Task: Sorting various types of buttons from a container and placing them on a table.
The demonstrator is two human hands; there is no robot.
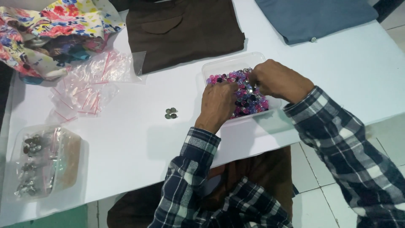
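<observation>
Both the left hand (217, 103) and right hand (278, 80) had fingers curled among loose buttons (249, 95), grip indiscernible; crowding the shallow tub (230, 63) risked spillage

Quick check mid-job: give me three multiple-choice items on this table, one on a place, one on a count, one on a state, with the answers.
1. Where do the small dark metal buttons lie?
A. on the bare white table, left of the clear plastic tray
B. on the brown folded cloth
C. inside the tray

2. How many hands are in the clear plastic tray of pink, purple and blue beads?
A. none
B. one
C. two

3. How does the brown folded cloth lie?
A. flat on the white table
B. hanging off the edge
C. rolled up

Answers: 1 A, they sit apart on bare table. 2 C, left hand and right hand both rest among the beads. 3 A, it lies spread flat.
</observation>
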